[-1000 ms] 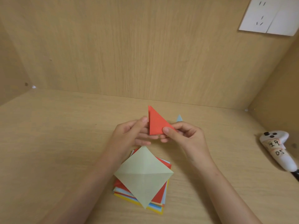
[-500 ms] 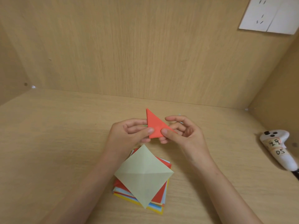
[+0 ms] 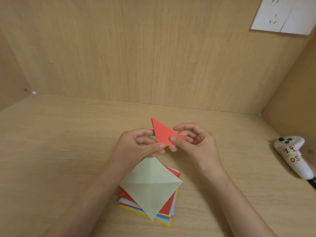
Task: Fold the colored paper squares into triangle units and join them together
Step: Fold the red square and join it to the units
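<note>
A red folded paper triangle [image 3: 161, 131] is held above the wooden desk between both hands. My left hand [image 3: 136, 145] pinches its lower left corner, and a bit of pale green paper [image 3: 151, 138] shows behind those fingers. My right hand [image 3: 195, 142] pinches the triangle's right part with thumb on top. A creased pale green square [image 3: 150, 187] lies as a diamond on a stack of colored paper squares [image 3: 168, 205], nearer to me. A light blue paper tip [image 3: 188, 121] peeks out behind my right hand.
A white handheld controller [image 3: 290, 156] with handwritten labels lies at the right edge of the desk [image 3: 59, 151]. Wooden walls close in the back and both sides. A white wall socket plate [image 3: 282, 15] sits at the upper right.
The red triangle has tilted and sunk slightly lower between my hands. My left thumb moved down to its lower corner, and my right fingers spread wider apart behind it.
</note>
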A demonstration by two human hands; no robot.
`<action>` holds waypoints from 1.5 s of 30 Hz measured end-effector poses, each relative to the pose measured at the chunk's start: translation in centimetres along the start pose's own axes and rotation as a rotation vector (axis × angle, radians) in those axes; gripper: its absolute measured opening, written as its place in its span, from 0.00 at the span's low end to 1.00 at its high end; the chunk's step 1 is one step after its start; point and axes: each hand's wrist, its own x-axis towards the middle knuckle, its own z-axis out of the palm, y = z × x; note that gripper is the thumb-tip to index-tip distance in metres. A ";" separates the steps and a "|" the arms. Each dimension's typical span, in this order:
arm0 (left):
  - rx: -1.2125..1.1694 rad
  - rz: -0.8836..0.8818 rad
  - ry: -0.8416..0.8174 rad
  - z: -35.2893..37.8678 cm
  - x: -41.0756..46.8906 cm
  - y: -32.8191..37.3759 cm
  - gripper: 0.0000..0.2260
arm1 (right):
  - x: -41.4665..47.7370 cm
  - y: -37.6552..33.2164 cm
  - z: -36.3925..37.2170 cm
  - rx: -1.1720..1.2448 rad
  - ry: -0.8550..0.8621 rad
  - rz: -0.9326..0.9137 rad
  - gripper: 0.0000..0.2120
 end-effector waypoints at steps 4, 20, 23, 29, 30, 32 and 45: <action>-0.003 0.035 0.028 -0.1 0.2 0.0 0.12 | -0.1 -0.1 0.0 0.046 -0.018 0.087 0.21; 0.041 0.129 0.043 0.0 0.0 0.2 0.14 | -0.3 0.0 -0.3 -0.039 -0.122 0.188 0.13; 0.038 0.124 0.060 0.0 0.2 0.2 0.15 | -0.1 -0.1 -0.3 -0.032 -0.136 0.189 0.18; 0.000 0.113 0.088 -0.2 0.4 0.1 0.17 | 0.1 -0.2 -0.3 0.036 -0.173 0.213 0.21; -0.004 0.109 0.089 -0.2 0.4 0.1 0.17 | 0.1 -0.2 -0.3 0.034 -0.173 0.211 0.21; -0.012 0.093 0.087 -0.1 0.4 0.1 0.16 | 0.1 -0.3 -0.2 0.016 -0.171 0.205 0.23; 0.272 0.221 -0.070 0.2 -0.2 -0.5 0.23 | -0.7 0.1 0.3 -0.141 -0.135 0.136 0.06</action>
